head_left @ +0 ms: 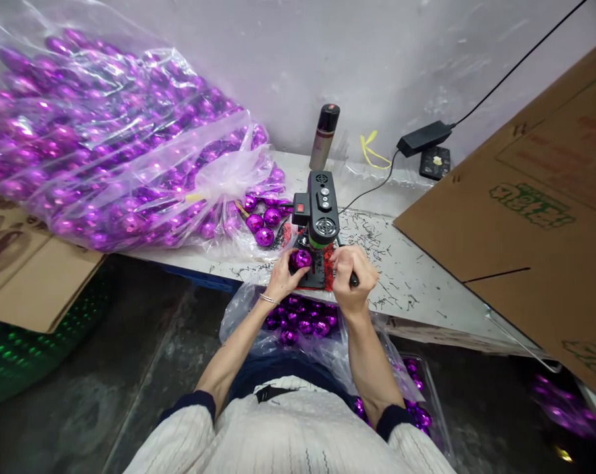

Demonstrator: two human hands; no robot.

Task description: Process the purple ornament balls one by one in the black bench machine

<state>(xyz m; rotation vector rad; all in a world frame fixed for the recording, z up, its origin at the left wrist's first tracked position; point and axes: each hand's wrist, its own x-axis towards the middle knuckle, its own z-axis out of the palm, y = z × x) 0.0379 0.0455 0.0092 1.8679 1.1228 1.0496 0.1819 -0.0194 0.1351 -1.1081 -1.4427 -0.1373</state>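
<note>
A shiny purple bauble (303, 259) is gripped between the thumb and fingers of my left hand (284, 275), at the base of a small black bench drill press (323, 207). My right hand (355, 276) is wrapped round the press's black lever handle (353, 280), on its right side. The press has a red switch on its left and stands on a dark base with red bits around it. Several loose purple baubles (265, 236) lie just left of the machine. More purple baubles (305, 326) fill an open clear plastic bag at my lap.
A big clear bag (130, 145) of purple baubles covers the table's left side. Behind the press stands a spray can (325, 137). A black power adapter (425, 138) hangs on its cable. Cardboard boxes (525, 197) rise at right; dark shavings litter the white table (401, 289).
</note>
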